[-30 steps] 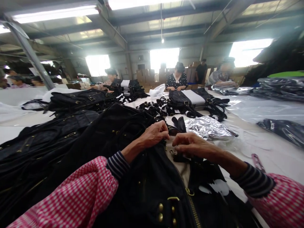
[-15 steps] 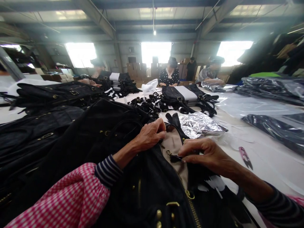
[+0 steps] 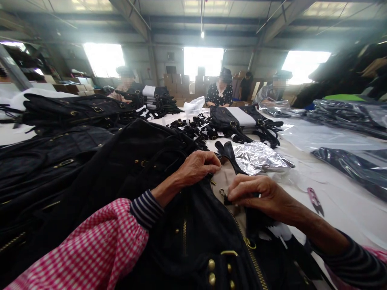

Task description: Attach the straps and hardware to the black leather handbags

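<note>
A black handbag [image 3: 193,237] with brass studs, a gold zip and a tan lining [image 3: 225,181] lies in front of me on the white table [image 3: 341,201]. My left hand [image 3: 198,166] is closed, pinching the bag's black edge at the left side of its opening. My right hand [image 3: 260,195] is closed on the dark zip pull [image 3: 225,196] at the opening's right side. Both wrists rest on the bag.
Heaps of black bags [image 3: 60,133] fill the table's left side. Crumpled silver plastic [image 3: 260,157] lies just beyond my hands, pink thread snips [image 3: 315,200] to the right, bagged goods [image 3: 356,169] farther right. Several people sit at the table's far end by stacked bags [image 3: 236,119].
My right hand has drawn the zip pull a little up and left along the opening, toward my left hand. The left hand has kept its grip on the bag's edge.
</note>
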The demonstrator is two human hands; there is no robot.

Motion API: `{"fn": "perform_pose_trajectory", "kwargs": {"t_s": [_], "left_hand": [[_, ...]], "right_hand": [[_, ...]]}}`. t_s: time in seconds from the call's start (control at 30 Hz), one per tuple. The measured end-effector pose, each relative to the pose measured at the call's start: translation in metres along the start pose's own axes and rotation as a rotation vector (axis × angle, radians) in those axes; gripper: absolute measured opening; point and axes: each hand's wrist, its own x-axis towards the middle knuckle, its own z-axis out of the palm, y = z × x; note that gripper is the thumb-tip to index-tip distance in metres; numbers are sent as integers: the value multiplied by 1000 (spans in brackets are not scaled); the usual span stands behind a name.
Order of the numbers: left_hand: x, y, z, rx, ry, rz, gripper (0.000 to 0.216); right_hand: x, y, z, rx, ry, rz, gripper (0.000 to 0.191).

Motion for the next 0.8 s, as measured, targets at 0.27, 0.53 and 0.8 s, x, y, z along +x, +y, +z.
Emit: {"fn": "perform_pose_trajectory", "kwargs": {"t_s": [0.27, 0.53, 0.8], "left_hand": [[-1, 2, 0, -79, -12, -32, 14], [-2, 3, -3, -111, -46, 3, 17], [-4, 5, -11, -197, -75, -4, 19]], "right_hand": [[-4, -3, -4, -43, -20, -36, 14], [16, -5, 15, 116, 95, 65, 15], [47, 13, 21, 418, 475, 238, 31]]}}
